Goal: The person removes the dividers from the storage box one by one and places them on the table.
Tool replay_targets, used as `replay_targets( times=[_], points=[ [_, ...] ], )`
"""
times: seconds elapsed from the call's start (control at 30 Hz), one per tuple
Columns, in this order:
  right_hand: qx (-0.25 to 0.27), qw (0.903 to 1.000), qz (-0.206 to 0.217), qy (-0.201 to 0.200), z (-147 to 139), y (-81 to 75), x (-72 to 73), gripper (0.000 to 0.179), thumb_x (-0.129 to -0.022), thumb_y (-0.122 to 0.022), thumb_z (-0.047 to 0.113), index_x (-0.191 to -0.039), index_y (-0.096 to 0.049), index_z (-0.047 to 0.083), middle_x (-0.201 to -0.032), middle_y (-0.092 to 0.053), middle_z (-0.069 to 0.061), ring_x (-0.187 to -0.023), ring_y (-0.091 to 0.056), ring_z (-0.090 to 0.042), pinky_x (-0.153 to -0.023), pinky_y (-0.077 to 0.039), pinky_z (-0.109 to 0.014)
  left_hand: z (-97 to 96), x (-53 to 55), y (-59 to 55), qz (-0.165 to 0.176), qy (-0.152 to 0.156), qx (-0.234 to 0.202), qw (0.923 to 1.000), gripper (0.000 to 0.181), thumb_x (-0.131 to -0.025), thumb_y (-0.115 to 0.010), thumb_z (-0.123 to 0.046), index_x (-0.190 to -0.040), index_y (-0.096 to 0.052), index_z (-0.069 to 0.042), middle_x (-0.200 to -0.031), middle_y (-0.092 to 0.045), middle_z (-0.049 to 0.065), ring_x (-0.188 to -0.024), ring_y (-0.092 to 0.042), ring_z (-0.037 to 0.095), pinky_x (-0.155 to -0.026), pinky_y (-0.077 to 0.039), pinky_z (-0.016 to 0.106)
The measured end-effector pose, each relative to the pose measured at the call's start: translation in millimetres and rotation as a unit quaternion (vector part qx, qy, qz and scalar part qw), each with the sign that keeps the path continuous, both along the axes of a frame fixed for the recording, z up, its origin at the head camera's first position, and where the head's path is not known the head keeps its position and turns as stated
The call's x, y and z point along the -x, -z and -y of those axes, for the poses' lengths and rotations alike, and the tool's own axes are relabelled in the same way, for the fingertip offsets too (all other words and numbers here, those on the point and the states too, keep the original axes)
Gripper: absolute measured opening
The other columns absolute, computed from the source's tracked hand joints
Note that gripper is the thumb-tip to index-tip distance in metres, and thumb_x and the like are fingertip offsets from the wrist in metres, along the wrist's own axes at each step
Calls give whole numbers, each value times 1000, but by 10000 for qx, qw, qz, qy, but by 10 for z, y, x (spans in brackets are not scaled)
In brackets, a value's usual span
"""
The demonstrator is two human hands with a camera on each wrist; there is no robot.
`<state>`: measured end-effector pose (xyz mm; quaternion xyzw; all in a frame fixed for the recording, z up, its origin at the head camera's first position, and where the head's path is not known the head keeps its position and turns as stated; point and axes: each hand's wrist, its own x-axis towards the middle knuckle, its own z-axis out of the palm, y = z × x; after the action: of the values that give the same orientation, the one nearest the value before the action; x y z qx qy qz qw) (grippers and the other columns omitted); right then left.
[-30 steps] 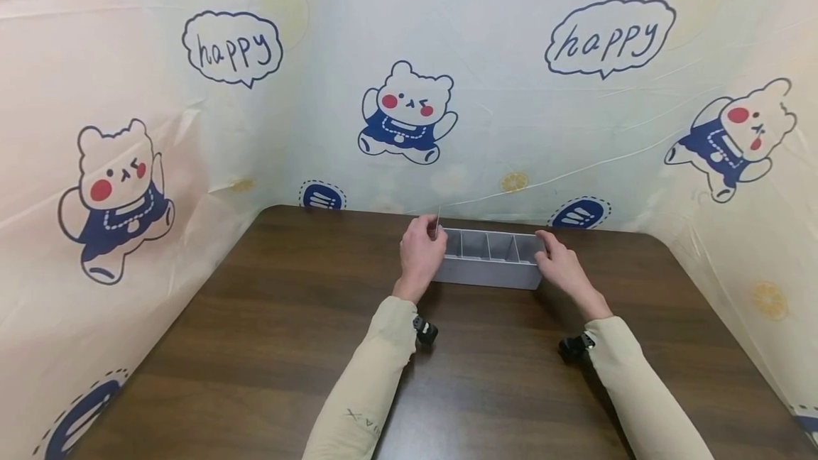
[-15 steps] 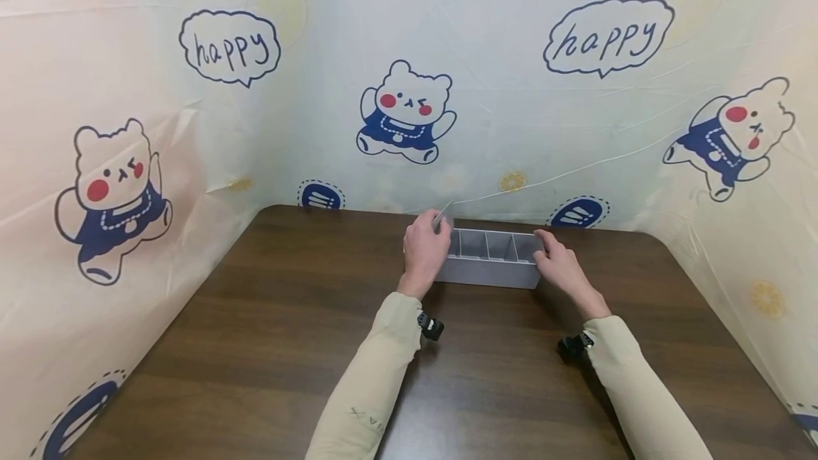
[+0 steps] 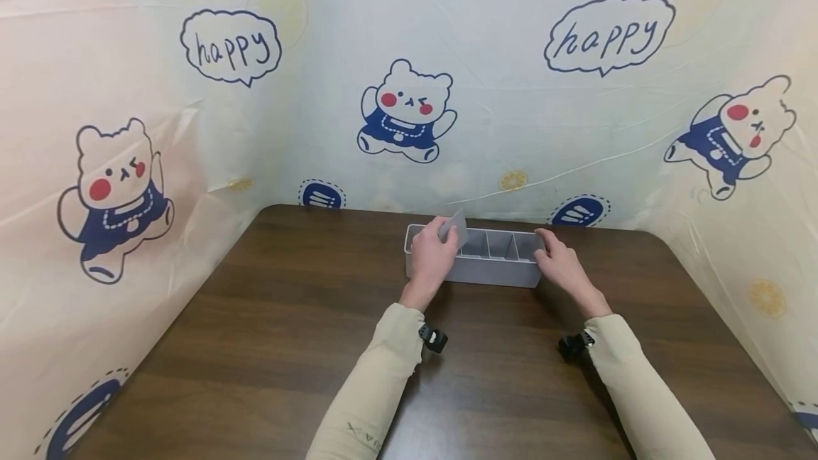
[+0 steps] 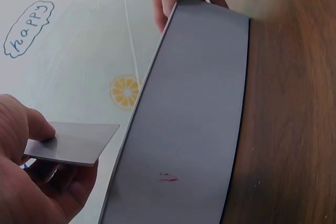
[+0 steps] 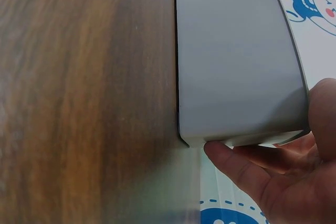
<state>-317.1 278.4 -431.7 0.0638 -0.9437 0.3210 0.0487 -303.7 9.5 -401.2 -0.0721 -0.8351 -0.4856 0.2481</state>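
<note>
A long grey divided storage box (image 3: 492,274) stands near the back of the table, its several compartments facing up. My left hand (image 3: 432,255) pinches a thin flat grey divider (image 3: 456,228) between thumb and fingers, tilted above the box's left part. In the left wrist view that divider (image 4: 76,142) appears apart from the box's long side wall (image 4: 189,98), which bears a small red mark. At the box's right end, my right hand (image 3: 562,266) grips the wall and rim. The right wrist view shows its fingers (image 5: 236,169) against the end face of the box.
The dark brown wooden table (image 3: 268,346) extends around the box on all sides. A printed curtain (image 3: 486,91) with bears and "happy" bubbles hangs close behind the table's back edge and along both sides.
My left hand has moved slightly right with the divider, which has turned from edge-on to show its flat face. The box's left end has come into sight. My right hand stays in place.
</note>
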Motion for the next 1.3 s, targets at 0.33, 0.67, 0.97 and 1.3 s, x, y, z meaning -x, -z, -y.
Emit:
replay_targets(
  times=[0.33,0.67,0.97,1.3],
  points=[
    [-17,10000,2,9,4,4,11,51,-98,-38,16,-148,-33,4,-128,-53,-26,-103,-51,-36,-86,-44,-48,-84,-80,-28,303,429,60,9986,20,-94,-61,-22,-108,-71,-14,-99,-74,9,-79,-68,24,-63,-52,30],
    [-14,10000,5,-13,-14,1,9,52,-98,-38,15,-148,-33,3,-134,-51,-28,-105,-51,-37,-88,-45,-51,-167,-154,-39,588,1054,636,9906,25,-95,-62,-24,-117,-71,-16,-115,-72,5,-91,-67,20,-77,-53,32],
    [-17,10000,4,-20,-12,-13,13,52,-98,-38,15,-148,-33,3,-131,-53,-28,-104,-51,-37,-87,-45,-51,-196,-169,-19,1040,1279,790,9831,25,-95,-62,-25,-119,-68,-20,-110,-72,5,-80,-63,17,-65,-49,24],
    [-96,9999,2,67,-9,-14,22,51,-97,-39,16,-147,-35,4,-109,-55,-20,-98,-52,-34,-79,-43,-44,-245,-215,7,1226,1513,1108,9746,28,-98,-59,-27,-123,-67,-22,-95,-74,5,-68,-54,13,-66,-44,24]
  ],
)
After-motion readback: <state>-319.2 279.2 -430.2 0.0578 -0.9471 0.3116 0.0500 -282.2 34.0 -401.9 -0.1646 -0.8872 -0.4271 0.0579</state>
